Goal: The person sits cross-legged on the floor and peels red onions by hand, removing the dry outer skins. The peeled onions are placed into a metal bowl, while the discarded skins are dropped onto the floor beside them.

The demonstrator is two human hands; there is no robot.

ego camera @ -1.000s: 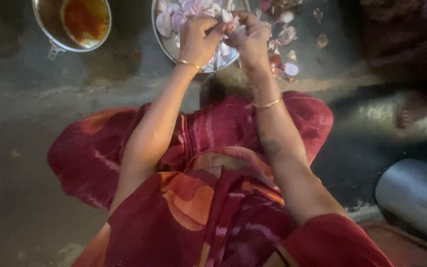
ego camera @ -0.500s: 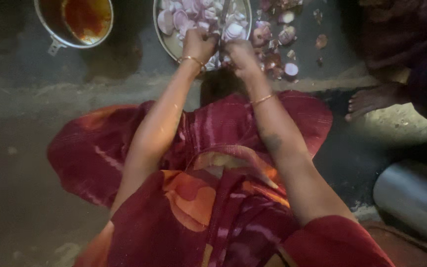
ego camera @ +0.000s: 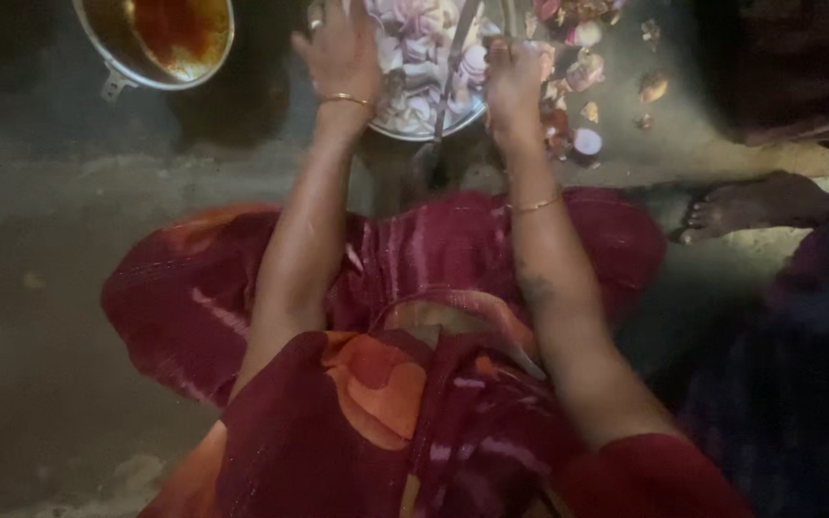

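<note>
Your right hand [ego camera: 515, 82] is closed in a grip round something at the plate's right edge. Probably an onion piece pressed to the upright blade [ego camera: 455, 67], but the fingers hide it, so I can't tell what it clamps. Your left hand [ego camera: 343, 53] lies flat, fingers spread, not clamped on anything, on the cut onion pieces [ego camera: 414, 67] heaped in the steel plate [ego camera: 405, 129].

To do this well: keep fingertips curled back from the blade edge, push in short even strokes, and let slices drop into the plate — not onto the floor [ego camera: 40, 288]. Use the left hand to steady the plate & sweep slices clear.

Both arms reach straight fwd over your knees, elbows nearly locked, wrists w/ thin bangles. You'd get better control w/ elbows a bit bent.

Outward: onion skins and halves [ego camera: 578, 115] lie scattered just right of the plate; a pot of reddish liquid [ego camera: 160, 38] stands well left. Another person's bare foot [ego camera: 750, 206] rests on the floor at right — near the scraps.
</note>
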